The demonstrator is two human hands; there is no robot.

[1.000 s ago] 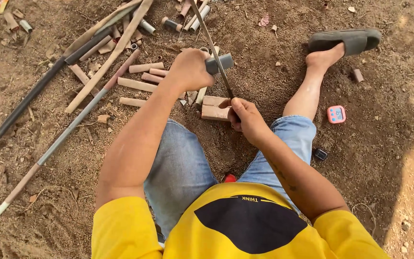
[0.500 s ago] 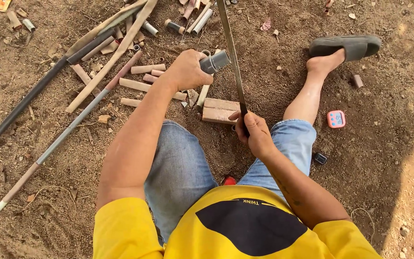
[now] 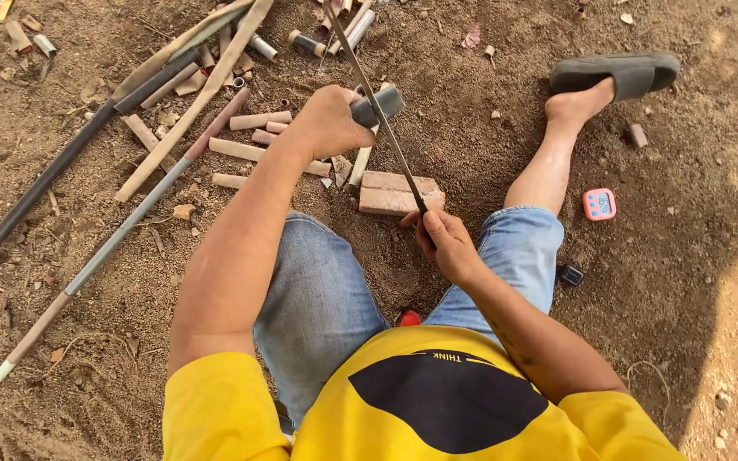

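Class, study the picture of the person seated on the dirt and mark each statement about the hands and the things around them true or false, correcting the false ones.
1. The left hand grips a dark handle. True.
2. The right hand holds the lower end of a thin strip. True.
3. The brick lies on a wooden table. False: it lies on bare dirt.
4. The small pink device rests on the person's knee. False: it lies on the ground beside the leg.
5. The sandal is on the foot. True.
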